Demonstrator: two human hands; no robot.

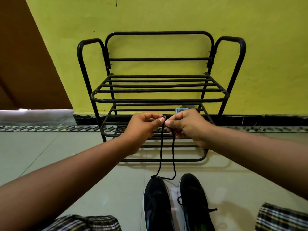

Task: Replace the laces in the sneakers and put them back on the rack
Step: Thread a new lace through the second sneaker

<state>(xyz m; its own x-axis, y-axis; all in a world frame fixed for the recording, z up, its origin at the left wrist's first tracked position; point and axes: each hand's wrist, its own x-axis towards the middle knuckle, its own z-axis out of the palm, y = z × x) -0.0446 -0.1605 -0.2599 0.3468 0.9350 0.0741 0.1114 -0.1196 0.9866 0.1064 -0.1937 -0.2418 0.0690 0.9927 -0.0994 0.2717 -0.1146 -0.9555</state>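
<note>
Left hand (141, 129) raised in front of rack (160, 90), thumb and fingers pinching black lace (161, 147) near its ends. Right hand (186, 126) just beside it, fingers curled, pinching the same lace. Two strands hanging down to left sneaker (156, 204) on tiled floor (83, 164), looping at its toe. Right sneaker (195, 202) just beside it, loose lace end at its side. Rack shelves against yellow wall (266, 64). Checked cloth (281, 217) at bottom corners.
</note>
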